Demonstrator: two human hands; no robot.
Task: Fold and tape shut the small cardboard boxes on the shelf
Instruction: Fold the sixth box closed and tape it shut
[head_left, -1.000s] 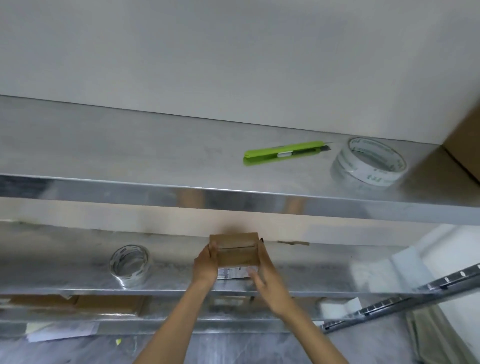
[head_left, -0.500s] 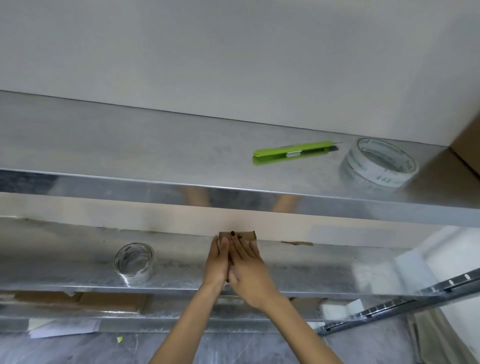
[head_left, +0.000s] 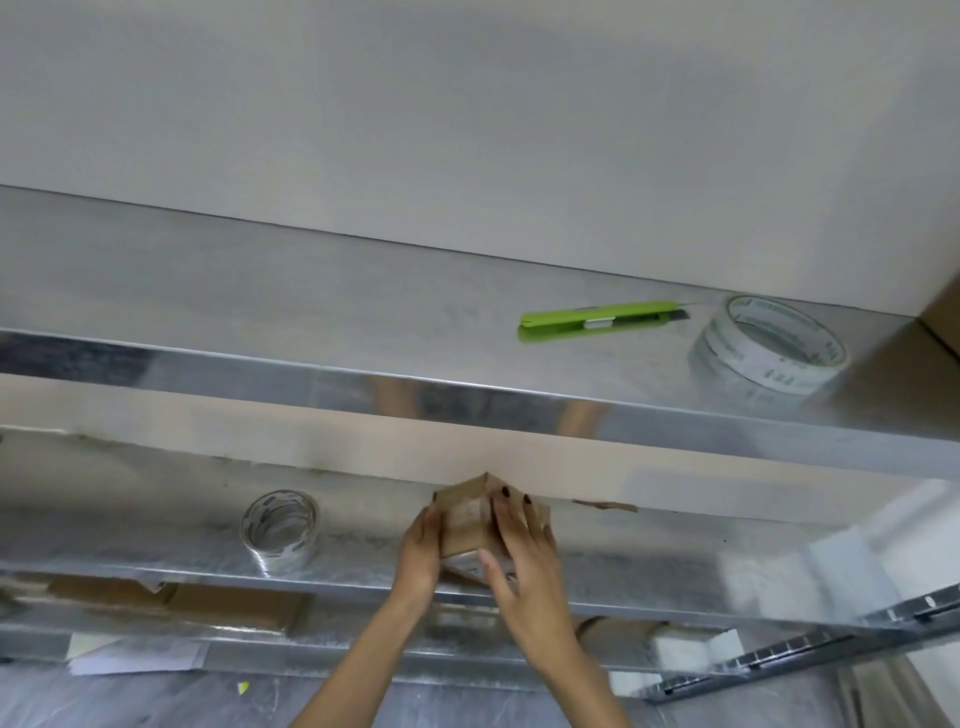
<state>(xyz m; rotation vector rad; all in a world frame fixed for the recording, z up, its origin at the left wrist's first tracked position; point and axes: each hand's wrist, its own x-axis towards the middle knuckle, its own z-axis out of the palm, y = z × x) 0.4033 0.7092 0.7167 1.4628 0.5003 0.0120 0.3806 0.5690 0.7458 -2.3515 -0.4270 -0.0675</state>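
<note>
A small brown cardboard box stands on the middle metal shelf, turned so that one corner points up and away from me. My left hand grips its left side. My right hand lies over its right side, fingers spread across the top face. A roll of clear tape sits on the same shelf, to the left of the box. On the top shelf lie a green utility knife and a wide roll of white tape.
Flattened cardboard and white paper sheets lie on the lowest shelf. A cardboard scrap rests at the back of the middle shelf. A large brown box edge shows at the far right. The wall is close behind the shelves.
The box has been rotated from flat-on to corner-up. My right hand slid from covering the box top to its right side, and my left hand stayed on the left side.
</note>
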